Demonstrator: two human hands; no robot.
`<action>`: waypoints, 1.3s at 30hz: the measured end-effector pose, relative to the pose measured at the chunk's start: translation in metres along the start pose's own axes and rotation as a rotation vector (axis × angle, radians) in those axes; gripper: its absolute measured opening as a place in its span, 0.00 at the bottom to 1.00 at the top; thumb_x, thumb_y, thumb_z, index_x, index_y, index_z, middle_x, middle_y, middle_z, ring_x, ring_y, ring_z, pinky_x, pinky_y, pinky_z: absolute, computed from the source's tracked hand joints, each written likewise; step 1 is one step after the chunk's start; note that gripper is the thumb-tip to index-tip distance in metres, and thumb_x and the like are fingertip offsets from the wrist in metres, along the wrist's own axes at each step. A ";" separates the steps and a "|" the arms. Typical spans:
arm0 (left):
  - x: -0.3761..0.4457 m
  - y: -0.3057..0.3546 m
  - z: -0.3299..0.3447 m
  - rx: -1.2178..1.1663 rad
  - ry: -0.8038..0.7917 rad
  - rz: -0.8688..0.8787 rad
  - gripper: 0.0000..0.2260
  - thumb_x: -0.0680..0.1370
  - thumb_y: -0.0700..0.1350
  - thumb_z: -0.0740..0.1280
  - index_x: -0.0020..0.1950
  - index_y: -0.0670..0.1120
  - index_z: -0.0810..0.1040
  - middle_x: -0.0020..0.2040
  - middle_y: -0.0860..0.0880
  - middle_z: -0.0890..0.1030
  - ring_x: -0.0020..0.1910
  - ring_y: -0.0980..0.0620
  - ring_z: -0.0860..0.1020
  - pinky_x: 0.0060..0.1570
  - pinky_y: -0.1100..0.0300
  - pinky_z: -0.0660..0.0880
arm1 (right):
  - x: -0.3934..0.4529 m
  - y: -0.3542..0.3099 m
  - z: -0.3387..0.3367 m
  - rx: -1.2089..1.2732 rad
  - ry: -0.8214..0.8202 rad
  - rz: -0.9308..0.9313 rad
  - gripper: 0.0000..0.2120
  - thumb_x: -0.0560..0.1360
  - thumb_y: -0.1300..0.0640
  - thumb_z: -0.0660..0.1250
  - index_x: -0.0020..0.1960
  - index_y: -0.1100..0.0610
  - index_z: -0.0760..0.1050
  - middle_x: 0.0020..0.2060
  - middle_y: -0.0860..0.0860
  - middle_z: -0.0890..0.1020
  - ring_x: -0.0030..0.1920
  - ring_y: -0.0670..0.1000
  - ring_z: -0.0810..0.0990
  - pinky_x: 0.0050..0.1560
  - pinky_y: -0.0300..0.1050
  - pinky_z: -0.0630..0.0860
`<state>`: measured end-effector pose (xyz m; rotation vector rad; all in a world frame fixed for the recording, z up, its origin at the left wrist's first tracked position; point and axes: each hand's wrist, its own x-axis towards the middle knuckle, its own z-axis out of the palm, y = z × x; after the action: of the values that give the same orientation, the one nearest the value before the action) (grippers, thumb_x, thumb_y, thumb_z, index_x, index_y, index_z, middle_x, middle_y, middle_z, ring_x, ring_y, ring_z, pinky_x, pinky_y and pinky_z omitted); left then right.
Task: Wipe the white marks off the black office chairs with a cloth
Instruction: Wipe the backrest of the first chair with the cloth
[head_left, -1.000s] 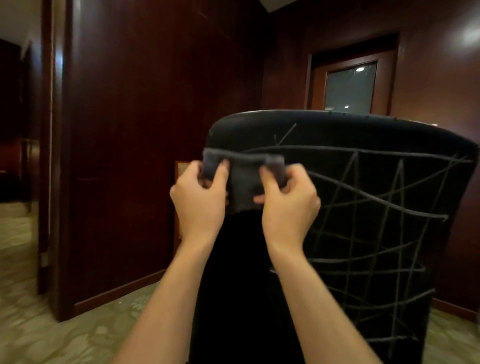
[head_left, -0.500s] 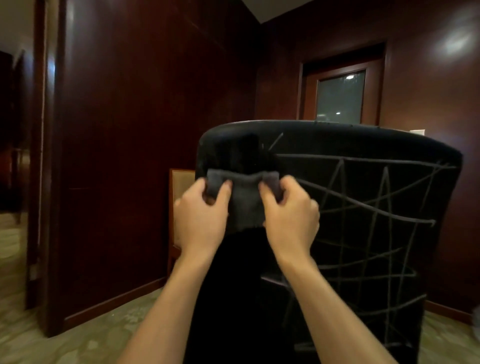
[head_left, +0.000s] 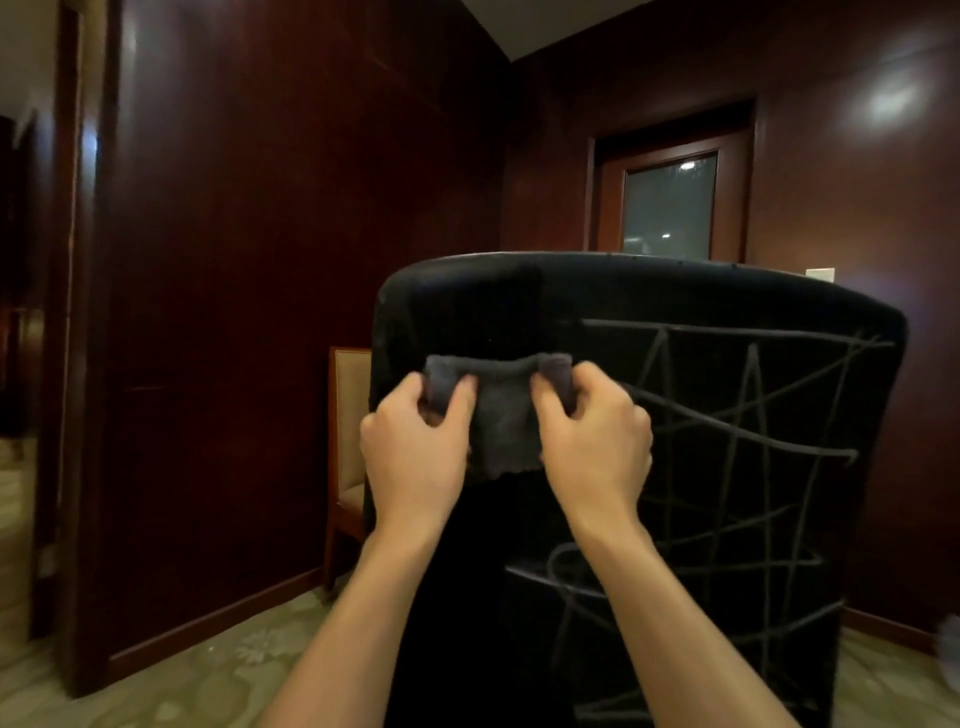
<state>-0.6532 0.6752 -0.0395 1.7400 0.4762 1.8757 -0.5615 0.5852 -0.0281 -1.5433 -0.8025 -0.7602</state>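
Both hands, left hand (head_left: 415, 447) and right hand (head_left: 597, 441), pinch the cloth (head_left: 501, 410) flat on the chair back (head_left: 649, 296); white marks (head_left: 727, 441) sit right of the grip, so I'd press firmly and sweep rightward.

**Colours and patterns, chair wipe**

We see a black chair back (head_left: 675, 301) crossed on its right part by whitish-grey lines (head_left: 748, 441) in a loose criss-cross; its left part is plain black. The cloth (head_left: 501, 410) is dark grey. Wall panels (head_left: 291, 260) are glossy dark red-brown. The carpet (head_left: 218, 675) is pale green with a lighter floral pattern. The side chair (head_left: 349, 415) has beige upholstery in a brown wood frame.
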 end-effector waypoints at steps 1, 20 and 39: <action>0.007 0.011 -0.001 -0.050 0.007 0.013 0.12 0.79 0.52 0.70 0.37 0.51 0.76 0.28 0.52 0.79 0.26 0.56 0.79 0.34 0.51 0.81 | 0.006 -0.006 -0.003 0.069 0.024 -0.030 0.14 0.78 0.42 0.64 0.40 0.50 0.72 0.29 0.45 0.77 0.34 0.49 0.80 0.37 0.47 0.74; 0.020 0.020 0.001 -0.042 0.018 0.006 0.13 0.78 0.52 0.71 0.36 0.51 0.74 0.27 0.52 0.79 0.25 0.57 0.79 0.35 0.52 0.81 | 0.011 -0.014 -0.005 0.073 0.054 -0.074 0.12 0.79 0.44 0.64 0.44 0.52 0.74 0.34 0.46 0.80 0.39 0.51 0.82 0.39 0.47 0.76; -0.011 0.005 0.015 -0.039 0.034 -0.048 0.12 0.78 0.54 0.70 0.37 0.52 0.75 0.29 0.52 0.80 0.29 0.54 0.81 0.36 0.56 0.79 | 0.000 0.011 -0.006 0.152 0.010 0.003 0.14 0.78 0.42 0.63 0.40 0.50 0.70 0.28 0.48 0.80 0.32 0.51 0.83 0.41 0.54 0.79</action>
<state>-0.6389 0.6631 -0.0434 1.6587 0.4870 1.8714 -0.5528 0.5785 -0.0339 -1.4039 -0.8314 -0.6876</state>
